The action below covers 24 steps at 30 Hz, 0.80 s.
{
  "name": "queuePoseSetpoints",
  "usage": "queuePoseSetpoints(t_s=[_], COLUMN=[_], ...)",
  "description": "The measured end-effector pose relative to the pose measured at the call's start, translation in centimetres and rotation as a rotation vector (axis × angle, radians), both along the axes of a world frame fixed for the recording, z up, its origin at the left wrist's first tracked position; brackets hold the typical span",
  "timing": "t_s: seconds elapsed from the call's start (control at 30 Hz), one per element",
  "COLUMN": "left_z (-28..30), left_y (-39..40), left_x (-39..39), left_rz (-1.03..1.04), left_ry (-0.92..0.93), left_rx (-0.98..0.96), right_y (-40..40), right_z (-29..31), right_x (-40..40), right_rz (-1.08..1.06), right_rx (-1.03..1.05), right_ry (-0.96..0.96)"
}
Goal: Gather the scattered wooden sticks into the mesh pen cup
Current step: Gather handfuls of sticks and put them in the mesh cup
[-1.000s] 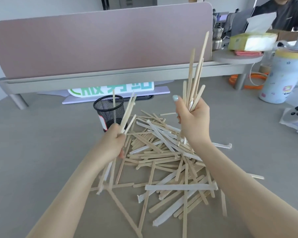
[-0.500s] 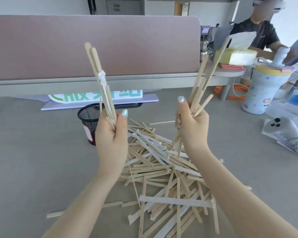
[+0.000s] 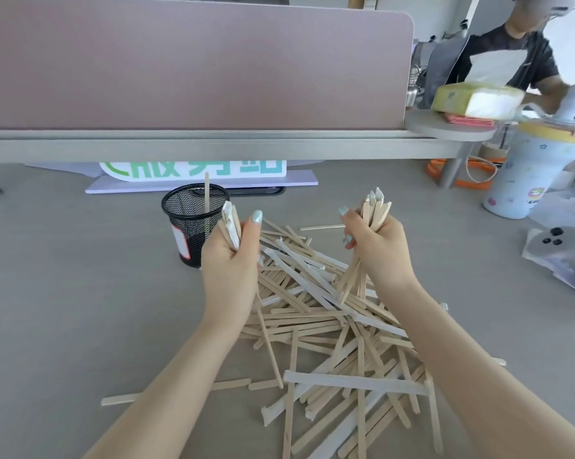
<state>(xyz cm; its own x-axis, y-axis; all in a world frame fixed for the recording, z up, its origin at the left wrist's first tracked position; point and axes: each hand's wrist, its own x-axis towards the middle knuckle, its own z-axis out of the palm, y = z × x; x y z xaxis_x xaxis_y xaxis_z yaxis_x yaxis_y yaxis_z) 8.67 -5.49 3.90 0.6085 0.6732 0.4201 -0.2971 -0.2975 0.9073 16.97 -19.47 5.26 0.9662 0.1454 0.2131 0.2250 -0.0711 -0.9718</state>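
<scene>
A black mesh pen cup (image 3: 193, 212) stands on the grey desk, with one wooden stick (image 3: 207, 190) upright inside it. My left hand (image 3: 231, 260) is closed around a short-looking bundle of sticks (image 3: 230, 223), just right of the cup. My right hand (image 3: 377, 250) grips another bundle (image 3: 374, 207) whose lower ends reach down into the heap. A big pile of scattered wooden sticks (image 3: 326, 329) lies on the desk between and below both hands; some are in white paper sleeves.
A pink divider panel (image 3: 193, 61) on a metal rail closes the back. A green-lettered sign (image 3: 193, 168) lies behind the cup. At right stand a tall patterned tumbler (image 3: 531, 173), a tissue box (image 3: 475, 101) and a white controller (image 3: 564, 250). Another person (image 3: 511, 48) sits beyond.
Both hands have tipped their bundles toward the camera, so the sticks that stood tall now show end-on. The left hand moved closer to the cup.
</scene>
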Motion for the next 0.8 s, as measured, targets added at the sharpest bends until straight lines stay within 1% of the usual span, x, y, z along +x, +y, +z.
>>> queuePoseSetpoints(t_s=[0.13, 0.23, 0.3, 0.4, 0.5, 0.57, 0.6, 0.67, 0.73, 0.8], left_z=[1.0, 1.4, 1.6, 2.7, 5.5, 7.4, 8.2, 9.0, 9.1, 8.2], left_y=[-0.4, -0.3, -0.2, 0.1, 1.7, 3.6, 4.7, 6.9, 8.9, 10.3], left_x=[-0.1, 0.1, 0.4, 0.6, 0.5, 0.5, 0.5, 0.7, 1.2, 2.0], left_rz=[-0.020, -0.073, -0.116, -0.109, -0.071, -0.032, -0.008, 0.069, 0.159, 0.221], left_ry=[-0.012, 0.016, 0.060, 0.103, -0.026, -0.153, -0.207, -0.281, -0.311, -0.292], left_rx=[0.020, -0.012, -0.047, -0.071, -0.147, -0.171, -0.165, -0.164, -0.187, -0.223], right_y=[-0.1, -0.4, -0.7, -0.8, -1.2, -1.5, -1.7, -1.5, -0.7, 1.0], right_z=[0.5, 0.7, 0.8, 0.8, 1.1, 1.5, 2.0, 3.3, 5.0, 7.1], right_x=[0.0, 0.0, -0.3, -0.3, 0.0, 0.1, 0.1, 0.1, 0.3, 0.4], right_rz=[-0.015, -0.004, -0.002, 0.012, 0.115, 0.112, 0.079, -0.001, -0.077, -0.085], right_rx=[-0.047, -0.086, -0.179, -0.366, -0.597, -0.662, -0.663, -0.590, -0.446, -0.259], right_ry=[-0.021, -0.025, -0.067, -0.103, -0.012, -0.003, -0.014, -0.052, -0.131, -0.210])
